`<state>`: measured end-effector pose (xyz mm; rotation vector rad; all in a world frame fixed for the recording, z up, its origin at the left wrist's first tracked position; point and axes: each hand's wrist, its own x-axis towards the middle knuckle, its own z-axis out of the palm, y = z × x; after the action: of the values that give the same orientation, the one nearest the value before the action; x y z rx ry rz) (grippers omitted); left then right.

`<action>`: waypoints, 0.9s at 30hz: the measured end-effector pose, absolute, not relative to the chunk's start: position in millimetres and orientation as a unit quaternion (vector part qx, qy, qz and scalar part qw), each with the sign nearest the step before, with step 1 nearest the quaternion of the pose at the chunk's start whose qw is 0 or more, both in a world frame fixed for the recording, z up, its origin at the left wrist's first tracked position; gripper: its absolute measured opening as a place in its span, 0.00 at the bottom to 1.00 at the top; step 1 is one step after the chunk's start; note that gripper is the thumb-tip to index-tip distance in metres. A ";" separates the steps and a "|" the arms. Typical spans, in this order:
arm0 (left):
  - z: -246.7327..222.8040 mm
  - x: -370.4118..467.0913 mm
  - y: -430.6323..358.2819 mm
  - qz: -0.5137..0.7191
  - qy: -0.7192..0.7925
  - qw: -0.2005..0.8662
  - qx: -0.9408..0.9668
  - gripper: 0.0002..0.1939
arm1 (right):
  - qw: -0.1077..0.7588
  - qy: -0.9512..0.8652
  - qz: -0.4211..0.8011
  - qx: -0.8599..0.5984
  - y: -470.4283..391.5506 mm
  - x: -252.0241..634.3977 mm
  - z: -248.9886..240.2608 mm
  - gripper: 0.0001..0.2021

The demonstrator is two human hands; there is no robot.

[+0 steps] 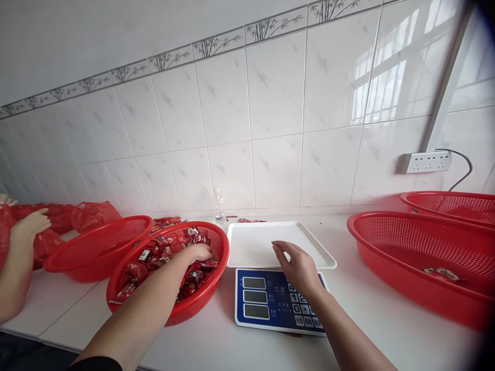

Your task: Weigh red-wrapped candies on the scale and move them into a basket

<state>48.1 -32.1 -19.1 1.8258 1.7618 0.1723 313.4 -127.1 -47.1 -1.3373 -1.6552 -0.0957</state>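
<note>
My left hand (200, 252) reaches into a red oval plastic basket (222, 247) filled with small red wrapped snack packets (166, 250). Its fingers curl down among the packets, and the fingertips are hidden, so what they grip cannot be seen. Over the keypad of a blue and white electronic scale (257, 319) hovers my right hand (296, 263), thumb and fingertips pinched together with nothing visible between them. The scale's white tray (247, 242) lies just beyond that hand, and nothing shows on it. The scale's displays look blank.
Another red basket (96, 273) stands to the left. Beyond it, a co-worker's hand (33, 224) touches red plastic bags (95, 216). On the right, a large red basket (386, 268) holds a few packets; another (456, 198) stands behind. A clear bottle (219, 206) stands against the tiled wall.
</note>
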 end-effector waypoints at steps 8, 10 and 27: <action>-3.4 44.8 -20.6 0.208 0.668 0.203 0.685 0.08 | 0.494 -0.682 -0.038 -0.538 -128.9 315.5 -45.6 0.14; 11.8 44.5 -17.4 0.254 0.670 0.183 0.673 0.07 | 0.494 -0.684 -0.036 -0.536 -128.9 315.6 -45.7 0.14; 45.0 116.5 -32.0 0.347 0.532 0.390 0.667 0.16 | 0.493 -0.680 -0.021 -0.542 -127.9 317.9 -44.0 0.13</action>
<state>116.5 -32.0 45.0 1.6943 1.3514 0.8824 317.9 -127.9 -44.0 -1.3150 -1.6488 -0.0519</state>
